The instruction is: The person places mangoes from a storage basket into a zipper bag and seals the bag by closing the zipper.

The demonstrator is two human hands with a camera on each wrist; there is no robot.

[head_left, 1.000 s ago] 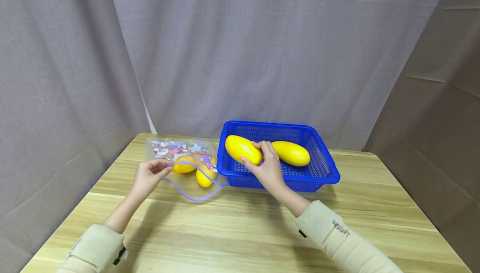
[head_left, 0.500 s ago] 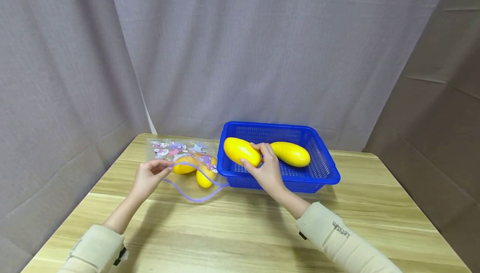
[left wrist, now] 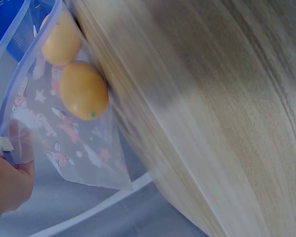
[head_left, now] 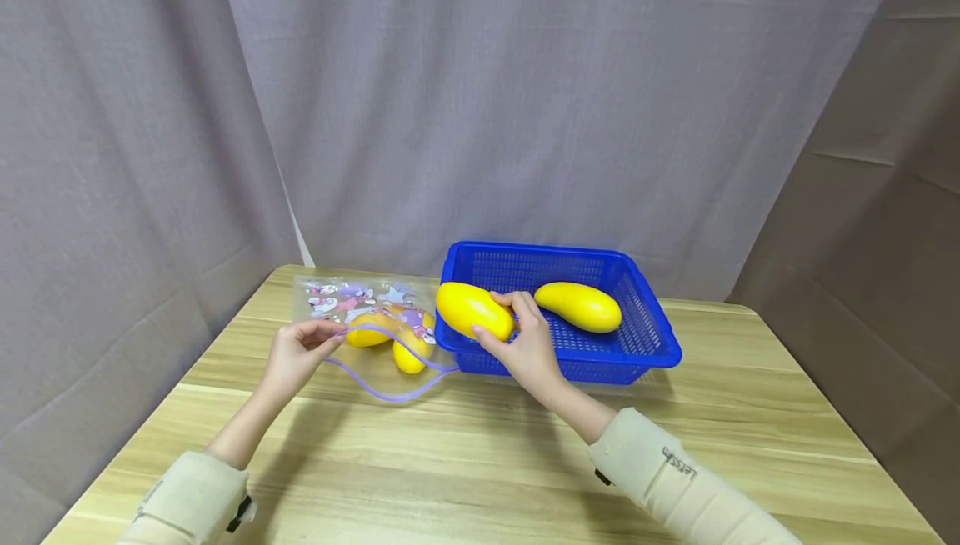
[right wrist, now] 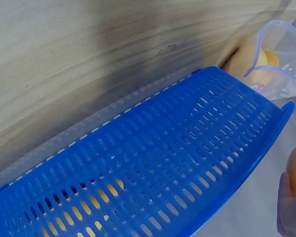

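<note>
With the left hand (head_left: pixel 295 352), pinching between fingers the lilac edge (head_left: pixel 397 398) of a clear bag (head_left: pixel 306 312) containing yellow fruits (head_left: pixel 409 355) at that hand's three o'clock. With the right hand (head_left: pixel 527 347), clamping fingers round an oval fruit (head_left: pixel 472 310) at the nine-o'clock end of a blue basket (head_left: pixel 555 366). Inside the basket, at two o'clock from the right hand, showing a curved yellow fruit (head_left: pixel 581 308).

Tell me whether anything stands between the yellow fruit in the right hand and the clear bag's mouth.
Just the blue basket's left rim: the yellow fruit overlaps it in the head view and seems held above it. Beyond that, the bag's mouth gapes open, with nothing visible across it.
</note>
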